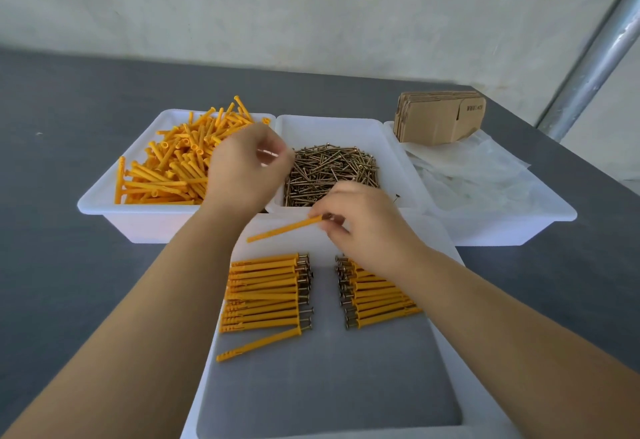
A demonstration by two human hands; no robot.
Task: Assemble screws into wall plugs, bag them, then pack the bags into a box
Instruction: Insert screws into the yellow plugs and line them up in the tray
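grey table [69, 161], pale wall [277, 5], metal pole [595, 64]

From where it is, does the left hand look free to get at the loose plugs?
Probably yes: the left hand hovers by the open tray's plug pile, nothing between them. Blur hides whether its fingers hold anything.

The right hand [360, 220] pinches a yellow wall plug [285, 229] by its head. Below the grip, two rows of assembled plugs [266, 291] crowd the near tray [446, 362], with a bare lane between them. Just beyond the grip stands the screw tray's wall [408, 175]. The left hand [242, 171] hangs left of it, blocking that side.
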